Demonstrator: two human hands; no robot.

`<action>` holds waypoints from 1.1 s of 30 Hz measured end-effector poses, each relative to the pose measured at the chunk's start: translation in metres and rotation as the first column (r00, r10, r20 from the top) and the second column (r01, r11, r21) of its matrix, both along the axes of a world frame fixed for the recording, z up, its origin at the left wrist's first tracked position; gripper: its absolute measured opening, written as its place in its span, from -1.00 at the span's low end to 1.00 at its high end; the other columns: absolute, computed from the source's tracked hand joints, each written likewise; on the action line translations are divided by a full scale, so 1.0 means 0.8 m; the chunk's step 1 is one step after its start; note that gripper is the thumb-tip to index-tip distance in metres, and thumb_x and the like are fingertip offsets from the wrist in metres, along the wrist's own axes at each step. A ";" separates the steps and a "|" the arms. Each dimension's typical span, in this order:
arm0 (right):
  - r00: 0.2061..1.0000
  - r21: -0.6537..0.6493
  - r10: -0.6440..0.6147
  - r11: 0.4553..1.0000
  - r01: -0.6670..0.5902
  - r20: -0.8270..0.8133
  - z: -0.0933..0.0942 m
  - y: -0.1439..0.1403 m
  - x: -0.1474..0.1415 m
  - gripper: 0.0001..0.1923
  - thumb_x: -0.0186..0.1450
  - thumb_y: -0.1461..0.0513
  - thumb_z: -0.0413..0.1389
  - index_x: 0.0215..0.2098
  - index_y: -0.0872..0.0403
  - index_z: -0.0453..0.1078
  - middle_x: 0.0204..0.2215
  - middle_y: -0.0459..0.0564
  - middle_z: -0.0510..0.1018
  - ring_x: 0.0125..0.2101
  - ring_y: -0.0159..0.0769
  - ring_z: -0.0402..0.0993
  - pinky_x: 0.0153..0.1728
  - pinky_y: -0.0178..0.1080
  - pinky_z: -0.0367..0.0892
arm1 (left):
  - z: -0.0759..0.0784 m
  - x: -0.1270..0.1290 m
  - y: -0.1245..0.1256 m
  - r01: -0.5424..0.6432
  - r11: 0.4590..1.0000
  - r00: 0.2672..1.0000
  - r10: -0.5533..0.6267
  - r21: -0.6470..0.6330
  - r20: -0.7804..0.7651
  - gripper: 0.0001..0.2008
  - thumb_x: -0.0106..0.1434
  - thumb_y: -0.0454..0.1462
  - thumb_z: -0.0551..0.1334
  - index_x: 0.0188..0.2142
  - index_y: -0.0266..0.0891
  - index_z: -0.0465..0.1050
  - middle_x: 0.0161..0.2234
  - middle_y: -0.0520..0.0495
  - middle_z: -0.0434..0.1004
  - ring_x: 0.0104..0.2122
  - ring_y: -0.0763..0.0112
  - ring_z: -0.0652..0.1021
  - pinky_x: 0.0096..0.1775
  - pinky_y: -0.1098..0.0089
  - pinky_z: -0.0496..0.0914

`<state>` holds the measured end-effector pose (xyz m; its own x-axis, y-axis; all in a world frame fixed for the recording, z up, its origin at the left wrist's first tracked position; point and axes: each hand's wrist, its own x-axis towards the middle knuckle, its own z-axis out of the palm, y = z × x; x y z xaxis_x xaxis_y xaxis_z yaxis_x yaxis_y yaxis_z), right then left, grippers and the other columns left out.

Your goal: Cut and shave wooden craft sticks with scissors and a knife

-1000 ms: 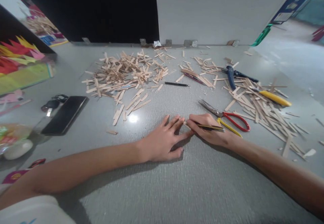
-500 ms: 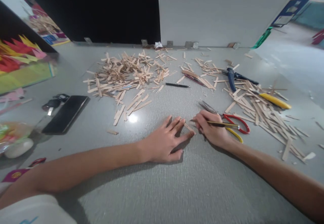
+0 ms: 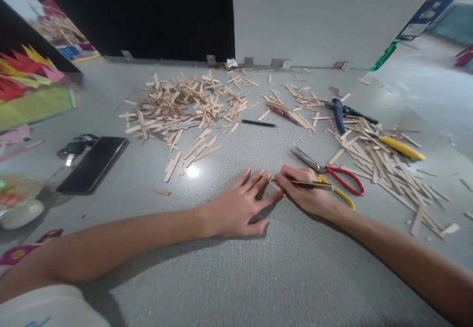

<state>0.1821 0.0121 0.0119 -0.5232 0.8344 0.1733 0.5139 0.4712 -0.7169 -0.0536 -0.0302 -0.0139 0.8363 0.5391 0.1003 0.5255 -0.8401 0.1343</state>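
Observation:
My left hand (image 3: pixel 242 204) lies flat on the grey table with its fingers spread, the fingertips against a small wooden stick piece (image 3: pixel 275 185). In my right hand (image 3: pixel 303 189) a pencil (image 3: pixel 312 185) is gripped in a writing hold, its point at the stick piece and partly hidden by the fingers. Just behind the right hand lie scissors (image 3: pixel 345 179) with one red and one yellow handle, blades partly open and pointing to the upper left. The stick is mostly covered by both hands.
A heap of wooden sticks (image 3: pixel 185 98) lies at the back left, more sticks (image 3: pixel 384 169) at the right with blue-handled pliers (image 3: pixel 338 115) and a yellow cutter (image 3: pixel 402 147). A black pen (image 3: pixel 258 123) rests mid-table. A phone (image 3: pixel 94 164) lies left; a dark panel (image 3: pixel 148 16) stands behind.
My right hand has moved left with the pencil, bringing it to the stick piece by my left fingers. More of the scissors shows now. The left hand has stayed in place.

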 end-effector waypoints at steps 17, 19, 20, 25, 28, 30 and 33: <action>0.997 0.063 0.070 0.996 -0.068 -0.017 -0.017 0.000 0.002 -0.55 0.61 0.04 -0.06 -0.44 -0.02 0.11 -0.59 -0.22 0.22 -0.59 -0.42 0.16 -0.52 -0.29 0.09 | -0.003 0.010 -0.011 -0.056 0.991 0.995 0.066 -0.121 0.076 -0.22 0.56 0.14 0.06 0.59 -0.15 -0.06 0.54 -0.53 -0.01 0.49 -0.53 0.10 0.32 -0.55 0.08; 0.997 0.056 0.073 0.996 -0.071 -0.027 -0.017 -0.001 0.002 -0.56 0.61 0.07 -0.05 -0.44 -0.02 0.11 -0.59 -0.23 0.22 -0.59 -0.43 0.15 -0.52 -0.30 0.07 | -0.001 0.010 -0.011 -0.058 0.991 0.995 0.067 -0.119 0.069 -0.21 0.55 0.09 0.11 0.60 -0.10 -0.10 0.54 -0.51 -0.01 0.49 -0.53 0.10 0.31 -0.56 0.08; 0.997 0.055 0.073 0.996 -0.071 -0.031 -0.017 -0.001 0.002 -0.56 0.61 0.08 -0.04 -0.44 -0.02 0.10 -0.59 -0.24 0.21 -0.59 -0.43 0.14 -0.53 -0.30 0.06 | -0.001 0.011 -0.011 -0.061 0.991 0.996 0.069 -0.118 0.060 -0.21 0.54 0.07 0.13 0.60 -0.09 -0.11 0.54 -0.51 0.00 0.49 -0.53 0.09 0.31 -0.56 0.08; 0.994 0.065 0.103 0.993 -0.102 -0.025 -0.013 0.000 0.002 -0.57 0.61 0.08 -0.03 -0.44 -0.03 0.09 -0.58 -0.24 0.19 -0.59 -0.43 0.14 -0.53 -0.29 0.07 | 0.001 0.013 -0.012 -0.086 0.988 0.995 0.090 -0.127 0.031 -0.22 0.52 0.08 0.15 0.59 -0.05 -0.06 0.54 -0.45 0.03 0.50 -0.49 0.07 0.33 -0.55 0.02; 0.995 0.056 0.099 0.994 -0.099 0.000 -0.009 0.001 0.004 -0.55 0.61 0.06 -0.05 -0.45 -0.03 0.08 -0.59 -0.24 0.19 -0.59 -0.42 0.13 -0.53 -0.29 0.06 | -0.001 0.014 -0.011 -0.080 0.990 0.996 0.084 -0.117 0.027 -0.24 0.52 0.10 0.15 0.56 -0.10 0.04 0.54 -0.49 0.00 0.50 -0.52 0.07 0.33 -0.57 0.01; 0.995 0.035 0.098 0.995 -0.098 0.020 -0.006 0.002 0.005 -0.54 0.61 0.05 -0.05 -0.46 -0.03 0.06 -0.60 -0.24 0.18 -0.59 -0.42 0.11 -0.54 -0.29 0.05 | -0.001 0.014 -0.011 -0.074 0.991 0.997 0.077 -0.110 0.019 -0.24 0.51 0.11 0.15 0.55 -0.11 0.06 0.54 -0.52 -0.01 0.49 -0.54 0.08 0.31 -0.59 0.01; 0.992 0.031 0.119 0.992 -0.120 0.034 -0.002 0.002 0.006 -0.53 0.61 0.05 -0.05 -0.46 -0.03 0.05 -0.60 -0.23 0.20 -0.59 -0.42 0.11 -0.53 -0.28 0.06 | 0.001 0.015 -0.010 -0.077 0.991 0.997 0.077 -0.107 -0.007 -0.22 0.51 0.14 0.15 0.55 -0.11 0.07 0.54 -0.55 -0.02 0.49 -0.56 0.08 0.29 -0.62 0.03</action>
<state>0.1867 0.0137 0.0106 -0.6249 0.7595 0.1808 0.4750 0.5536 -0.6840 -0.0416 -0.0382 -0.0134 0.7919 0.6096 0.0364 0.5887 -0.7778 0.2200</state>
